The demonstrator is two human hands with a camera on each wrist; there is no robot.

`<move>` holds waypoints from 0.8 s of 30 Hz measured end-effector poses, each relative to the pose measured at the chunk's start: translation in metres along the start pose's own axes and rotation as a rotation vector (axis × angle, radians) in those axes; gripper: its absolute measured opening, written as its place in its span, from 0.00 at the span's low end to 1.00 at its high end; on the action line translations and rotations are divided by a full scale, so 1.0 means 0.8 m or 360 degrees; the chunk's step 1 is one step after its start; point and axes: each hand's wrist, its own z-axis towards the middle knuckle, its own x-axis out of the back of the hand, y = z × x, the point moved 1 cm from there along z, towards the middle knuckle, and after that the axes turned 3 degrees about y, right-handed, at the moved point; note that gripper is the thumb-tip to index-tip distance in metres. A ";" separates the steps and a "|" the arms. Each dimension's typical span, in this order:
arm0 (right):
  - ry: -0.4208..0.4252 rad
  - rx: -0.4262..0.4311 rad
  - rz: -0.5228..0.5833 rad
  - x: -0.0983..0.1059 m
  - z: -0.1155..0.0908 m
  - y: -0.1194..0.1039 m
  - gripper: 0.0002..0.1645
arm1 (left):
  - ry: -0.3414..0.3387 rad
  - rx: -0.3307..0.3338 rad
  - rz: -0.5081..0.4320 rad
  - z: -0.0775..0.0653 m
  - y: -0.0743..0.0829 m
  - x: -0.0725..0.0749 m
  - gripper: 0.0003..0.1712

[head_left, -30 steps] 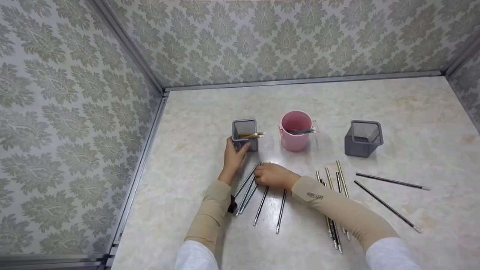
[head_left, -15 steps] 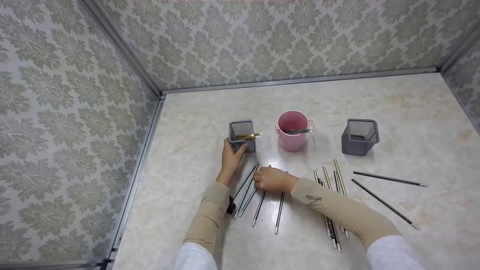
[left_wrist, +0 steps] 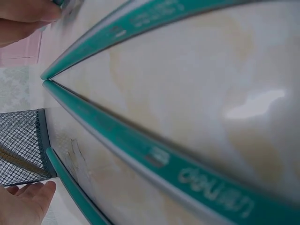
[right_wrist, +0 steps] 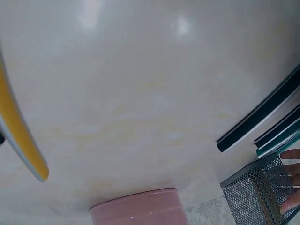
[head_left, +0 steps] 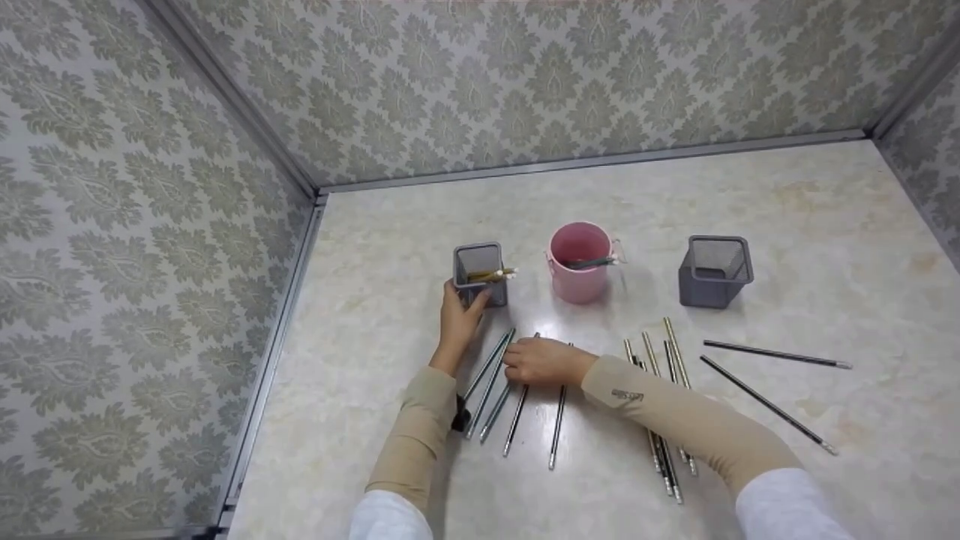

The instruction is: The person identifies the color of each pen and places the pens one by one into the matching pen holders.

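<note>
While a pale marbled table (head_left: 375, 337) carries a pink bucket (head_left: 577, 290) with dark pencils (head_left: 589, 263) inside, the left hand (head_left: 457, 326) grips a grey mesh holder (head_left: 472, 259) to its left, yellow pencils (head_left: 484, 277) leaning past the rim. Curled, the right hand (head_left: 545, 361) pinches the far part of a green pencil (head_left: 494, 416), rightmost of three on the table; a clean lift likely needs the holder steady and the neighbours undisturbed.
</note>
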 end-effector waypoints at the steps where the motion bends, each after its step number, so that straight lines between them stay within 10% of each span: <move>1: 0.0026 0.0001 -0.0008 0.001 0.000 0.000 0.04 | 0.0000 0.0006 0.0005 0.000 0.000 0.000 0.36; 24: 0.0557 -0.0240 0.0232 0.032 -0.019 0.019 0.03 | -0.0023 0.0021 -0.0003 0.000 -0.001 0.001 0.36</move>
